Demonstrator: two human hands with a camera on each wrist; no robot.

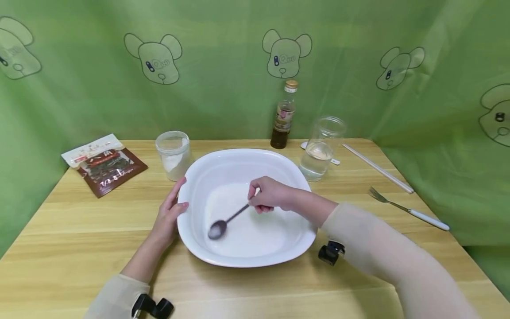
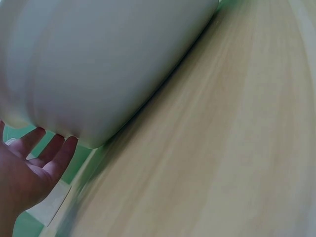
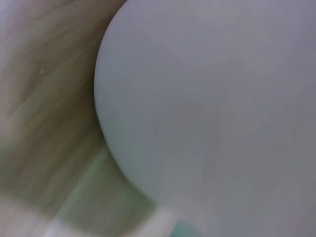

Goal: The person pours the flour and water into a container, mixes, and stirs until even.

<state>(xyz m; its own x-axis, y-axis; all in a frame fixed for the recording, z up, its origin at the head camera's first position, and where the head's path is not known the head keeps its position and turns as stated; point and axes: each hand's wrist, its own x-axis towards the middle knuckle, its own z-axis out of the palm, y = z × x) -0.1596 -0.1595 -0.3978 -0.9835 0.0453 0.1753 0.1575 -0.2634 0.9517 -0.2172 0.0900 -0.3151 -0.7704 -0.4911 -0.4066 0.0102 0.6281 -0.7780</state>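
A white basin (image 1: 247,262) on the tabletop (image 1: 99,235) holds white contents (image 1: 255,241); inside it is a dark spoon (image 1: 217,230), pinched in the grip of the right hand (image 1: 268,194); the grip of the left hand (image 1: 166,217) is spread against the basin's left side; beyond, one glass jar (image 1: 173,161) holds white powder, a taller jar (image 1: 318,153) clear liquid; a capped bottle (image 1: 283,117) holds dark liquid.
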